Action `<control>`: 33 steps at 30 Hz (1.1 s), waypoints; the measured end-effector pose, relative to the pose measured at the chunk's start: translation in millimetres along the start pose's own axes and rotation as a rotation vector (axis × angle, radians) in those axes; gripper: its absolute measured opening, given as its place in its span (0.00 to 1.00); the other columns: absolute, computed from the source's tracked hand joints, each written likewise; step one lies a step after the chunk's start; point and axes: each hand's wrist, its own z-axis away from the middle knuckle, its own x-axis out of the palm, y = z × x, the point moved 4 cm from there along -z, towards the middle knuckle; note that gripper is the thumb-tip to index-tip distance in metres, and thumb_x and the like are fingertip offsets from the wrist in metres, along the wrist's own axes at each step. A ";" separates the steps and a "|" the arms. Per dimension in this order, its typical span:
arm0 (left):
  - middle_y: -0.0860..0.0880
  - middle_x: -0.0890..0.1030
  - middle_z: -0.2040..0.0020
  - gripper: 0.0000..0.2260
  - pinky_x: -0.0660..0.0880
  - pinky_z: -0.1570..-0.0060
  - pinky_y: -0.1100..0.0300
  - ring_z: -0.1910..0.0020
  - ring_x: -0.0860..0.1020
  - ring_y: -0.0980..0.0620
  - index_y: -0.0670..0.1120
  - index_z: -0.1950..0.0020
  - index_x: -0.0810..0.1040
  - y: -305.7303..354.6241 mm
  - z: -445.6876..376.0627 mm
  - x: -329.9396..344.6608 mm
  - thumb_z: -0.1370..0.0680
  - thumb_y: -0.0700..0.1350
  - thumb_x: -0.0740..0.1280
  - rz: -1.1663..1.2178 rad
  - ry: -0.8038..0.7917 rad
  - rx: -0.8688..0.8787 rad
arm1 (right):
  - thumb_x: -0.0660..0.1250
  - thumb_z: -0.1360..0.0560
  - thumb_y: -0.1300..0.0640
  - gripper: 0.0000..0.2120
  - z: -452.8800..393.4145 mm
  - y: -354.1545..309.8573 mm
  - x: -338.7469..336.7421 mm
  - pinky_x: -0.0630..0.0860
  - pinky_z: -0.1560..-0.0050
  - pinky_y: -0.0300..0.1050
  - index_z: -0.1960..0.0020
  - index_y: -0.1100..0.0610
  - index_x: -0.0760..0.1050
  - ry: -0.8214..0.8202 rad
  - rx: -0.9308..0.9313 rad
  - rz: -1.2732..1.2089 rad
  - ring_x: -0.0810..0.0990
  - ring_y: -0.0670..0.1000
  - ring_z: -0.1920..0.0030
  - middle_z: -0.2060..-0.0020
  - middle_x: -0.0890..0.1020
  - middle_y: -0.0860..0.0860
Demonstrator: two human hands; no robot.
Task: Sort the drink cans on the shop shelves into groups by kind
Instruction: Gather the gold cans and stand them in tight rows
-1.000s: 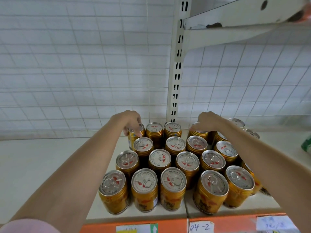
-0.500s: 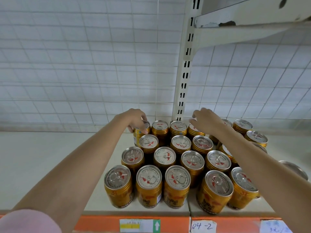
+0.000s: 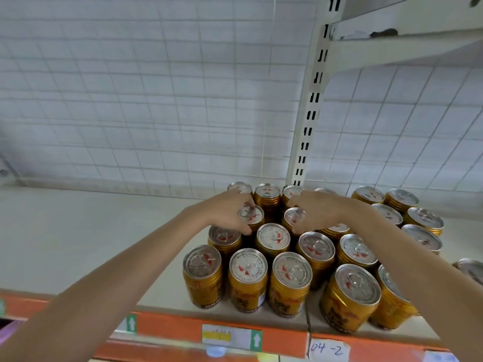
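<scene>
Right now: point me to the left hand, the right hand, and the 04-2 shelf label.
left hand (image 3: 230, 211), head view, back of the hand
right hand (image 3: 317, 211), head view, back of the hand
04-2 shelf label (image 3: 328, 349), head view, middle of the handwritten paper tag

White wire-grid back panel (image 3: 156, 100), slotted upright (image 3: 311, 113) (paint chipped above).

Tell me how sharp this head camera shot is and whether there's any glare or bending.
Head view: wide-angle bending curves the wall grid and the slotted upright; the orange shelf edge is smeared by motion blur; the front cans are fairly sharp, lids showing soft reflections without harsh glare; both the left hand and right hand look slightly soft.
</scene>
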 end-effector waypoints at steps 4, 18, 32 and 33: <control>0.48 0.73 0.35 0.30 0.68 0.52 0.61 0.41 0.73 0.50 0.47 0.33 0.65 3.5 -2.6 6.0 0.30 0.49 0.74 0.046 0.136 -0.011 | 0.62 0.25 0.50 0.24 -0.7 -11.6 -1.2 0.67 0.37 0.44 0.30 0.55 0.67 0.036 -0.057 -0.023 0.68 0.52 0.34 0.32 0.70 0.53; 0.43 0.75 0.38 0.39 0.70 0.56 0.59 0.43 0.75 0.45 0.42 0.33 0.62 -17.9 1.2 -8.7 0.35 0.52 0.78 0.094 0.219 -0.225 | 0.67 0.31 0.36 0.28 6.9 -43.6 5.2 0.71 0.45 0.50 0.38 0.52 0.70 -0.091 -0.160 0.031 0.74 0.50 0.46 0.46 0.77 0.49; 0.42 0.72 0.35 0.41 0.68 0.50 0.58 0.38 0.72 0.44 0.40 0.30 0.60 -18.6 -4.3 -2.0 0.34 0.52 0.77 0.042 0.166 -0.208 | 0.67 0.32 0.44 0.17 -25.4 -43.3 -0.5 0.68 0.63 0.44 0.54 0.56 0.69 0.175 -0.030 0.013 0.73 0.51 0.58 0.56 0.74 0.51; 0.42 0.72 0.35 0.41 0.69 0.49 0.57 0.38 0.72 0.44 0.40 0.30 0.60 -19.2 -4.5 -2.0 0.34 0.53 0.77 0.038 0.167 -0.205 | 0.67 0.32 0.44 0.18 -26.9 -41.4 2.0 0.71 0.58 0.46 0.51 0.57 0.70 0.167 -0.031 -0.007 0.74 0.52 0.55 0.53 0.74 0.51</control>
